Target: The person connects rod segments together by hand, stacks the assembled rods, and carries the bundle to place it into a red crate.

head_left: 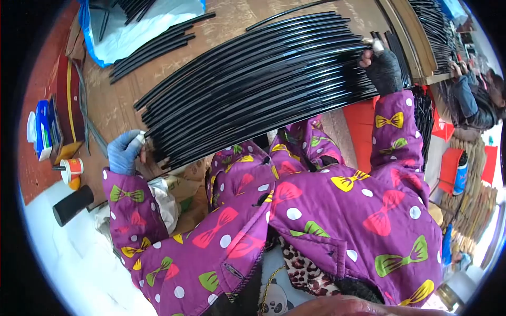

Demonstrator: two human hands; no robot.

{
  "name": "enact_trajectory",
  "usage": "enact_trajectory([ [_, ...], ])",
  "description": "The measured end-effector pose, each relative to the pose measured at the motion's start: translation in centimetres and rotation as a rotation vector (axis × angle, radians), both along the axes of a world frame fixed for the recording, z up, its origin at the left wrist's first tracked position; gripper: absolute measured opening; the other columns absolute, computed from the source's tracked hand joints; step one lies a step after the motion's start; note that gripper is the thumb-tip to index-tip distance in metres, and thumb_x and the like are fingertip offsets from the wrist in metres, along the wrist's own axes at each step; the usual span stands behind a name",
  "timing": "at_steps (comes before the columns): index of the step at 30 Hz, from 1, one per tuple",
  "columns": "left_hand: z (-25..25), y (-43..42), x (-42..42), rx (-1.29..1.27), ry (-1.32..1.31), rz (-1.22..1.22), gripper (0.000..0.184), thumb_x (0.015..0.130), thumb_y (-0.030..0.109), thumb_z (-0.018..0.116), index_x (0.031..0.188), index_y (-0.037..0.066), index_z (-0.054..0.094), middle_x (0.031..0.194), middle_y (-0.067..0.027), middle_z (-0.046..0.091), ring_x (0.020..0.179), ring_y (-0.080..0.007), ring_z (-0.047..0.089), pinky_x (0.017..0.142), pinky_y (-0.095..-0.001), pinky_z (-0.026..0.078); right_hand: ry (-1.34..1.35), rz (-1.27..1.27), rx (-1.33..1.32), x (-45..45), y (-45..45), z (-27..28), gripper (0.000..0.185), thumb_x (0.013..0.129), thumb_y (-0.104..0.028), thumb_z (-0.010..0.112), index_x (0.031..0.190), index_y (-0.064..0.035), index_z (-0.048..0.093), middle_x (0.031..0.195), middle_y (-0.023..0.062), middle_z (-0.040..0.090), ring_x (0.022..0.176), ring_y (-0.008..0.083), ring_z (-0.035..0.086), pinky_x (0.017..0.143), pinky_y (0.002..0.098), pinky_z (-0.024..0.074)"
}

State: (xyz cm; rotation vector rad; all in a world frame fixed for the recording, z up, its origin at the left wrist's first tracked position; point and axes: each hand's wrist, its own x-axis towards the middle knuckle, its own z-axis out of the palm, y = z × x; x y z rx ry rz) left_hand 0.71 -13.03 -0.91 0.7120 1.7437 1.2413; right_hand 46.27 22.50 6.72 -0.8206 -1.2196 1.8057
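Note:
A wide layer of long, thin black tubes (253, 79) lies side by side across the brown table, curving from lower left to upper right. My left hand (125, 151), in a blue-grey glove with white wrapping on a fingertip, is closed at the left ends of the tubes. At their right ends is my right hand (380, 68), in a dark fingerless glove with a white-wrapped fingertip, its fingers bent together by the tube ends. What either hand pinches is too small to make out.
More black tubes (153, 52) lie at the upper left beside a blue-edged white sheet (118, 45). A white cup (71, 170) and a black cylinder (73, 204) are at far left. A wooden ledge (408, 39) borders the right; another person (474, 100) is beyond.

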Motion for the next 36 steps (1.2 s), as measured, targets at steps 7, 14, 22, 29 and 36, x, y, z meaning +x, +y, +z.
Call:
enact_trajectory([
  [7, 0.5, 0.0, -0.5, -0.053, 0.093, -0.011, 0.015, 0.078, 0.007, 0.058, 0.087, -0.004, 0.061, 0.059, -0.0047, 0.055, 0.042, -0.0096, 0.047, 0.041, -0.0219, 0.037, -0.212, -0.017, 0.097, 1.5, 1.7, 0.7, 0.011, 0.084, -0.012, 0.050, 0.086, -0.0009, 0.052, 0.061, 0.0041, 0.047, 0.051, 0.0124, 0.041, 0.049, 0.0253, 0.0356],
  [14, 0.3, 0.6, 0.4, -0.059, 0.469, -0.012, 0.017, 0.073, 0.014, 0.067, 0.085, 0.003, 0.064, 0.068, -0.0019, 0.059, 0.058, -0.0062, 0.052, 0.051, -0.0211, 0.041, -0.968, -0.246, 0.436, 0.5, 1.9, 1.6, 0.016, 0.083, -0.018, 0.054, 0.082, -0.0032, 0.058, 0.058, 0.0000, 0.049, 0.047, 0.0063, 0.045, 0.043, 0.0199, 0.0337],
  [22, 0.9, 4.9, -0.9, -0.010, 0.994, -0.003, 0.014, 0.076, 0.015, 0.064, 0.086, 0.007, 0.064, 0.087, -0.0084, 0.060, 0.077, -0.0208, 0.059, 0.069, -0.0270, 0.046, -1.173, -0.100, 1.205, -8.1, 4.0, 1.0, 0.011, 0.079, -0.016, 0.056, 0.086, -0.0065, 0.054, 0.073, 0.0142, 0.056, 0.073, 0.0280, 0.058, 0.065, 0.0346, 0.0429],
  [29, 0.8, 12.1, -2.8, -0.173, 1.302, -0.139, 0.028, 0.079, 0.019, 0.058, 0.107, 0.018, 0.056, 0.114, -0.0070, 0.049, 0.106, -0.0242, 0.047, 0.091, -0.0331, 0.039, -1.694, 0.223, 1.647, -16.2, 4.9, 1.2, 0.029, 0.072, -0.008, 0.056, 0.100, -0.0130, 0.055, 0.097, 0.0137, 0.055, 0.097, 0.0318, 0.051, 0.079, 0.0399, 0.0429],
  [36, 0.8, 12.7, -3.8, -0.381, 1.265, -0.339, 0.032, 0.077, 0.020, 0.060, 0.108, 0.018, 0.055, 0.112, -0.0067, 0.050, 0.105, -0.0259, 0.047, 0.091, -0.0341, 0.038, -1.631, 0.349, 1.760, -16.3, 6.1, 0.8, 0.030, 0.074, -0.009, 0.056, 0.103, -0.0127, 0.055, 0.103, 0.0141, 0.055, 0.099, 0.0324, 0.050, 0.083, 0.0423, 0.0405],
])
